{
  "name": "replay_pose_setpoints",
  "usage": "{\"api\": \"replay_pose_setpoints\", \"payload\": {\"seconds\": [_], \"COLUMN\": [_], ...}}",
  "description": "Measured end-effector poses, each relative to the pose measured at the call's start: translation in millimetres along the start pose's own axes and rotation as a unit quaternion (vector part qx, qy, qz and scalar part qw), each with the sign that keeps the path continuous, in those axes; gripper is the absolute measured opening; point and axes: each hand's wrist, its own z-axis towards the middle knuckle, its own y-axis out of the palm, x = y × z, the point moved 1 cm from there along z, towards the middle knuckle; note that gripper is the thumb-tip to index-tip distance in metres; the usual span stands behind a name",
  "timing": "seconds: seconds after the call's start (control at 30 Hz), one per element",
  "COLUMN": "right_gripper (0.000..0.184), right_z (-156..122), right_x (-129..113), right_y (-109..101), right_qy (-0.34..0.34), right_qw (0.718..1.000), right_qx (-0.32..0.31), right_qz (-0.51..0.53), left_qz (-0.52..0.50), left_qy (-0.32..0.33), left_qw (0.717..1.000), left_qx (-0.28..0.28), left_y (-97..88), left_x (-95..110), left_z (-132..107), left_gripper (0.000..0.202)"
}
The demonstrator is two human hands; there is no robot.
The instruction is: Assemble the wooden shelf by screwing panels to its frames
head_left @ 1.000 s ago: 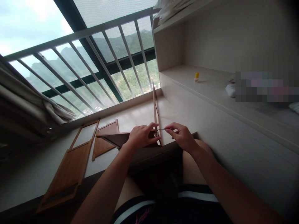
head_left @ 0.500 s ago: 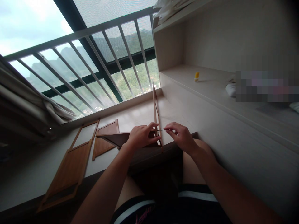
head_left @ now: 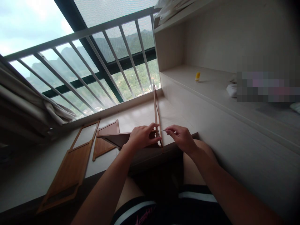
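Observation:
My left hand (head_left: 142,136) is closed around the near end of an upright brown wooden frame panel (head_left: 156,109) and the flat wooden panel (head_left: 114,138) that meets it on the window ledge. My right hand (head_left: 181,137) pinches a thin metal pin or small tool (head_left: 162,130) whose tip touches the side of the upright panel near its lower end. Both hands sit just above my knees.
Two more brown panels lie on the ledge to the left, a long one (head_left: 67,170) and a shorter one (head_left: 104,145). A white window railing (head_left: 93,62) and a curtain (head_left: 28,103) lie beyond. A shelf on the right holds a small yellow bottle (head_left: 197,77).
My right hand has shifted very slightly with the thin pin against the upright panel. My left hand and the panels have stayed in place.

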Motion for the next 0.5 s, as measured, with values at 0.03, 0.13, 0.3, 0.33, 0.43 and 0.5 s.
{"api": "replay_pose_setpoints", "payload": {"seconds": [0.03,0.13,0.3,0.33,0.43,0.5], "right_gripper": [0.027,0.035,0.036,0.035,0.033,0.031], "right_z": [-0.6,-2.4,-1.5,-0.9,0.2,0.5], "right_x": [0.1,1.1,3.1,3.1,2.9,3.1], "right_y": [0.9,5.5,9.1,8.2,3.7,0.9], "right_qy": [0.031,0.114,0.151,0.143,0.117,0.102], "right_qw": [0.999,0.988,0.976,0.978,0.987,0.991], "right_qx": [-0.010,-0.034,-0.032,-0.026,-0.002,0.004], "right_qz": [0.021,0.101,0.154,0.148,0.112,0.089], "left_qz": [-0.001,-0.005,-0.004,-0.004,-0.005,-0.005], "left_qy": [0.001,0.000,0.000,-0.001,-0.003,-0.003], "left_qw": [1.000,1.000,1.000,1.000,1.000,1.000], "left_qx": [0.000,-0.002,-0.001,-0.002,-0.003,-0.003], "left_y": [-0.1,-0.1,0.4,0.4,0.2,-0.1], "left_x": [0.0,0.0,-0.3,-0.4,-0.2,-0.1], "left_z": [0.0,0.1,0.1,0.1,0.0,-0.1], "left_gripper": [0.059,0.059,0.059,0.059,0.059,0.059]}}
